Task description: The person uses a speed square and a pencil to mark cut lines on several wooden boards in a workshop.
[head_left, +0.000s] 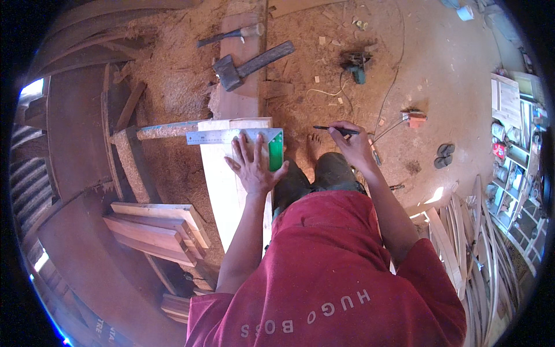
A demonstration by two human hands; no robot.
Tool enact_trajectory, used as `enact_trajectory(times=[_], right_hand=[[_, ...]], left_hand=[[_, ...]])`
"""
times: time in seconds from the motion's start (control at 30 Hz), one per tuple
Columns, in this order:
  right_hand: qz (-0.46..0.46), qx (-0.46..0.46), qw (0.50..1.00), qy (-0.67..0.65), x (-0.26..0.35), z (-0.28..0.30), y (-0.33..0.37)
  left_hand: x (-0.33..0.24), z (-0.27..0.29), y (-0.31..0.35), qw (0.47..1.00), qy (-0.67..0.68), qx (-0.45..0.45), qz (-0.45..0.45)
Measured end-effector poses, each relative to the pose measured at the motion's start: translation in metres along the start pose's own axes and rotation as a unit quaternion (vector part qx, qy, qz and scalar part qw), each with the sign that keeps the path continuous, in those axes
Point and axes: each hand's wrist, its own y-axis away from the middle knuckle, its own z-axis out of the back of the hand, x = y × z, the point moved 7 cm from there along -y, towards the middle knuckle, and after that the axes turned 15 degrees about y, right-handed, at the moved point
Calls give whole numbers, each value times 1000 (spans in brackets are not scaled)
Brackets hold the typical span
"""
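My left hand (252, 165) lies flat with fingers spread, pressing a try square (211, 137) onto a pale wooden board (222, 185). The square's silver blade runs across the board near its far end, and its green handle sits along the right edge, beside my thumb. Part of the blade is hidden under my fingers. To the right of the board, my right hand (357, 149) is closed round a dark pen or pencil (346, 131). Its tip points left toward the square, apart from the wood.
A mallet (231, 74) and a chisel-like tool (231, 34) lie on the plank beyond the board. A power tool (356, 66) with a cord rests on the dusty floor. Cut boards (159, 222) are stacked at left; sandals (444, 155) and wood strips (485, 260) are at right.
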Motion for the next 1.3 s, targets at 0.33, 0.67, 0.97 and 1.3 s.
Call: enact_trajectory(times=[0.33,0.67,0.97,1.3], right_hand=[[262,103,959,7,155,-133,-71],[305,190,894,267,242,-249,-78],[328,184,886,271,248,-255,-75],[333,174,882,285,250,-243,-74]], left_hand=[[3,5,-1,999,-7,32,33],[13,6,2,999,39,7,29],[14,5,2,998,45,26,36],[13,1,1,998,28,35,38]])
